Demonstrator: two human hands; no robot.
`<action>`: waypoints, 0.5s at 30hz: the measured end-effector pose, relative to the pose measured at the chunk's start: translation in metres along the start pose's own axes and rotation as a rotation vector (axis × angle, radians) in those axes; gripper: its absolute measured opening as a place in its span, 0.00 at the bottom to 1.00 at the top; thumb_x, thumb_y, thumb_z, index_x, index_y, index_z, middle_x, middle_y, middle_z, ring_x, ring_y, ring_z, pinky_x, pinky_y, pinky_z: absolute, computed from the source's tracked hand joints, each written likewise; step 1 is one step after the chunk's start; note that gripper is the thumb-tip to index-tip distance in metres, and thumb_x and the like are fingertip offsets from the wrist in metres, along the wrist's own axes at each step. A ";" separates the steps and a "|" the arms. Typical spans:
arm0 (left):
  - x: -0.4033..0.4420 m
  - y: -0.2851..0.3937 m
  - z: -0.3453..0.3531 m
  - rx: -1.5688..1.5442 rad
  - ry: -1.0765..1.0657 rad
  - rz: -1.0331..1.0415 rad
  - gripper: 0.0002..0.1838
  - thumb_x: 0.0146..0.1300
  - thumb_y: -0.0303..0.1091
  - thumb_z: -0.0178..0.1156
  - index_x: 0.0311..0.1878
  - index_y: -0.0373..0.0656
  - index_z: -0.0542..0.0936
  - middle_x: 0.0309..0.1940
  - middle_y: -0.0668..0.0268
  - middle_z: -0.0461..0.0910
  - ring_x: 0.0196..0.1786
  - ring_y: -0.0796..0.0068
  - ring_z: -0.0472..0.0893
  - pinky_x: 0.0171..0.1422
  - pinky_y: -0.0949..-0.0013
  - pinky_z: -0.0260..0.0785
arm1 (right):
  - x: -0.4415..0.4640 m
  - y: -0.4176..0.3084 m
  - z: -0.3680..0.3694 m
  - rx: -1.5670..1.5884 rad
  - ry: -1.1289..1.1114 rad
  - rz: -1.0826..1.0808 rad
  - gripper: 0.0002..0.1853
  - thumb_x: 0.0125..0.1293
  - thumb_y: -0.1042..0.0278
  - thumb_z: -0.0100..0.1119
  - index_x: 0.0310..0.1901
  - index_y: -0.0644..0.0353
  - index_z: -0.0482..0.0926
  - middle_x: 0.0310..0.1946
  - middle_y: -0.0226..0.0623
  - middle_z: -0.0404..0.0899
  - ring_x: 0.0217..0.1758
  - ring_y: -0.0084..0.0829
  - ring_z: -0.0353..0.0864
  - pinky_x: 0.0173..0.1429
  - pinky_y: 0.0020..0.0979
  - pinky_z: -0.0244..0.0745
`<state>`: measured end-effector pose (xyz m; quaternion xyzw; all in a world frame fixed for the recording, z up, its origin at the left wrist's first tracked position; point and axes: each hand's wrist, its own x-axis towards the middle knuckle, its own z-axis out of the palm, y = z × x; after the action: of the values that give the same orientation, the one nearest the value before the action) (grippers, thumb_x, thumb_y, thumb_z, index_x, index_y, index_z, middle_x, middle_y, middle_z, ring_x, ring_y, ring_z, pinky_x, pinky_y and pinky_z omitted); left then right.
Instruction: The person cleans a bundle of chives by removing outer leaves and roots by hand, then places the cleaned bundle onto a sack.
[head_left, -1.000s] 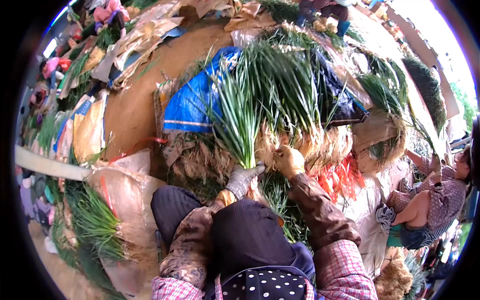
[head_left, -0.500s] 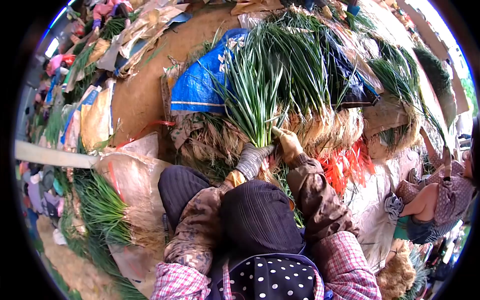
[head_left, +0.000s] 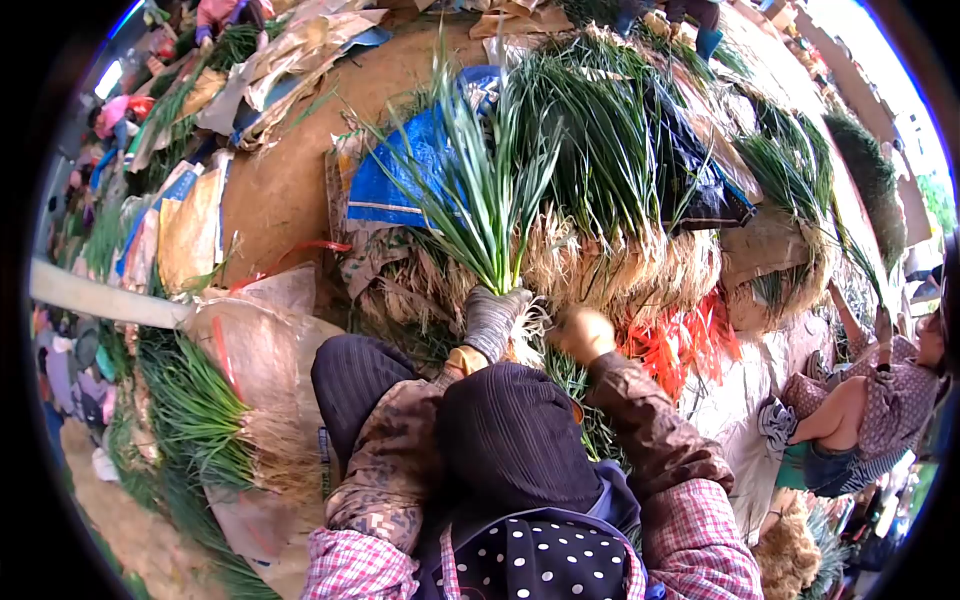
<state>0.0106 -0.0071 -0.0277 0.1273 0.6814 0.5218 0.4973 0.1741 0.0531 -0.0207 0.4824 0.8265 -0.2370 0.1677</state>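
Note:
My left hand, in a grey glove, is wrapped round the lower stems of a bunch of long-leaved greens. Its leaves fan upward and away from me, while pale roots stick out beside the glove. To the right of those roots is my right hand in a yellowish glove, apart from the bunch. Motion blurs its fingers, so its grip cannot be made out. Just beyond both hands lies a row of similar greens with their roots towards me.
A blue sheet lies beside the row. Red plastic strips are right of my right hand. More rooted greens rest on sacking at the left. Another person crouches at the right.
My right hand has come away from the bunch, moving down and slightly right. The bunch has tipped a little left, its leaves now more spread, still in my left hand.

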 end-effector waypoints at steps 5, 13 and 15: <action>-0.007 0.030 0.010 0.048 -0.064 -0.232 0.12 0.48 0.24 0.69 0.36 0.35 0.78 0.29 0.61 0.81 0.27 0.71 0.80 0.28 0.68 0.73 | 0.060 0.026 -0.084 -0.112 0.589 0.240 0.12 0.65 0.60 0.56 0.39 0.60 0.74 0.20 0.36 0.74 0.20 0.29 0.72 0.25 0.35 0.72; -0.007 0.014 0.010 -0.445 -0.479 0.016 0.14 0.52 0.30 0.70 0.42 0.38 0.80 0.33 0.67 0.81 0.31 0.73 0.80 0.33 0.72 0.73 | -0.011 0.029 -0.005 -0.010 0.432 -0.031 0.10 0.59 0.57 0.59 0.35 0.52 0.83 0.31 0.42 0.83 0.30 0.33 0.83 0.32 0.34 0.78; -0.016 0.025 0.016 -0.408 -0.497 0.048 0.14 0.54 0.33 0.69 0.42 0.38 0.81 0.33 0.67 0.81 0.33 0.73 0.80 0.36 0.72 0.74 | -0.030 0.016 0.024 -0.499 -0.445 0.100 0.12 0.55 0.57 0.59 0.37 0.54 0.84 0.36 0.45 0.83 0.35 0.37 0.84 0.38 0.34 0.79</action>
<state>0.0226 0.0024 0.0027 0.1646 0.4171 0.6123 0.6512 0.2036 0.0248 -0.0293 0.4030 0.7772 -0.1186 0.4685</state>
